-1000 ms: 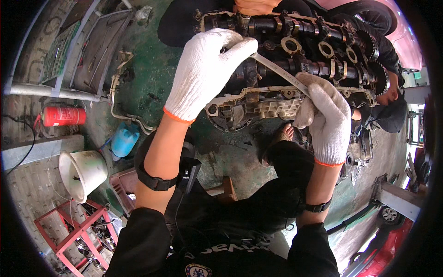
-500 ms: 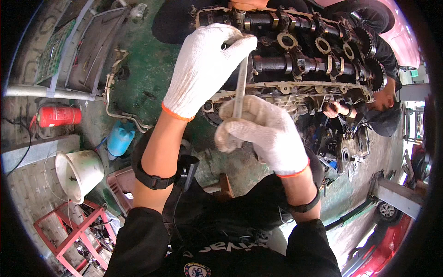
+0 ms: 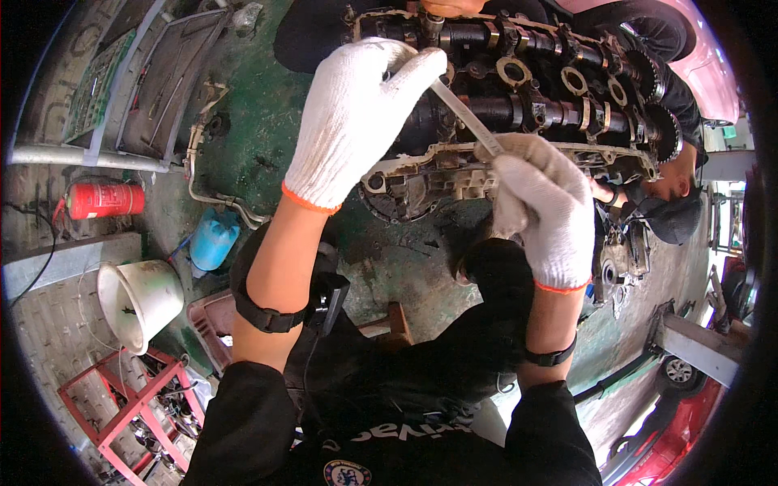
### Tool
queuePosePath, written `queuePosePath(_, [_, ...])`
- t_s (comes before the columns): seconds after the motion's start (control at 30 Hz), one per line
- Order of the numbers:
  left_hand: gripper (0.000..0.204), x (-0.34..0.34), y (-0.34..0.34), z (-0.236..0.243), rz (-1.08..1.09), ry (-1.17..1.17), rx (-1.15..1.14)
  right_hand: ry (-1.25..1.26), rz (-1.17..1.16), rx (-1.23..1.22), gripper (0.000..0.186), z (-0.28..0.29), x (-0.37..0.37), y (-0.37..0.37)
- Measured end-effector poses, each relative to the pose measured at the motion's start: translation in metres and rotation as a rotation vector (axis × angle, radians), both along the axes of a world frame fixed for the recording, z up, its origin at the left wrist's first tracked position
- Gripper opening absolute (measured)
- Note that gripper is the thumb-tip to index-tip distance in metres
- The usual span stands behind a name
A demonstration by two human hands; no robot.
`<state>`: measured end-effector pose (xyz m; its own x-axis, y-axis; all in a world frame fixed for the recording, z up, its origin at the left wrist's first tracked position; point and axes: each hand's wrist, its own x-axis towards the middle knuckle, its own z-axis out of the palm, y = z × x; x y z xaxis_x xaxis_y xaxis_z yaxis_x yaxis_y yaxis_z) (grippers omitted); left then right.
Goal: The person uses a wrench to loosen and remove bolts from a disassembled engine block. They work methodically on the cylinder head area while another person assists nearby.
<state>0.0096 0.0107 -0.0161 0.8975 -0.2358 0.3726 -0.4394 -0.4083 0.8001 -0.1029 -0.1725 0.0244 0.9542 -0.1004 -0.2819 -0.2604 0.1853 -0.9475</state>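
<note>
My left hand, in a white knit glove with orange cuff, is closed around the upper end of a silver wrench over the engine's cylinder head; whatever that end sits on is hidden by my fingers. My right hand, gloved alike, grips the wrench's lower end at the front edge of the head, which carries two dark camshafts with toothed gears on the right.
A co-worker's hand is at the top; another person crouches at right. Engine parts lie below them. At left are a red extinguisher, blue jug, white bucket and red metal frame.
My right hand swung the wrench toward me, nearly upright in the picture, then back up to the right into a slanted position. My left hand stayed around its upper end.
</note>
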Motion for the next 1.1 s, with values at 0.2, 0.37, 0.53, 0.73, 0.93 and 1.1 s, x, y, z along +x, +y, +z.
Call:
queuePosePath(0.2, [0.038, -0.001, -0.001, 0.001, 0.015, 0.022, 0.146, -0.173, -0.155, 0.108, 0.029, -0.015, 0.01, -0.014])
queuePosePath(0.37, [0.039, -0.004, -0.004, 0.005, -0.032, 0.045, 0.089, -0.253, -0.226, 0.084, 0.028, -0.018, 0.011, -0.022])
queuePosePath(0.53, [0.04, -0.003, -0.006, 0.005, 0.003, -0.028, 0.093, -0.294, -0.228, 0.082, 0.026, -0.02, 0.011, -0.023])
queuePosePath(0.73, [0.041, -0.003, -0.008, -0.001, 0.003, 0.02, 0.073, -0.276, -0.225, -0.004, 0.026, -0.021, 0.013, -0.024])
queuePosePath(0.93, [0.04, -0.004, -0.011, -0.001, -0.002, 0.023, 0.047, -0.288, -0.214, 0.011, 0.026, -0.021, 0.013, -0.027])
queuePosePath(1.1, [0.04, -0.004, -0.01, 0.0, -0.039, 0.072, -0.005, -0.296, -0.213, 0.042, 0.027, -0.02, 0.011, -0.028])
